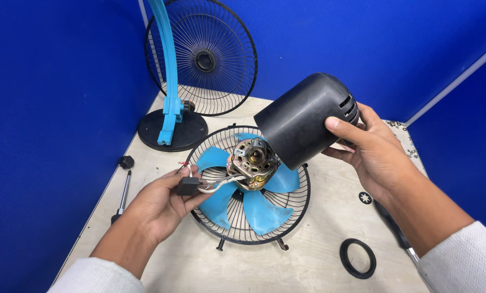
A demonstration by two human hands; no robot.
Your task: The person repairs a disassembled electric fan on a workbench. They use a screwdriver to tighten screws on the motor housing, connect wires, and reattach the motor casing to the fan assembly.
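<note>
Two hands over the fan motor (253, 161): left hand (159, 203) pinching a black capacitor (188, 186); right hand (374, 154) gripping the black motor cover (302, 119).

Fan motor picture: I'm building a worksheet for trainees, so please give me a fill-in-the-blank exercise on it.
1. The right hand holds the black motor ____ above the motor.
2. The fan blades are coloured ____.
3. The left hand grips a small black ____ wired to the motor.
4. The loose black ring lies near the ____ hand.

Missing words: cover; blue; capacitor; right
</note>
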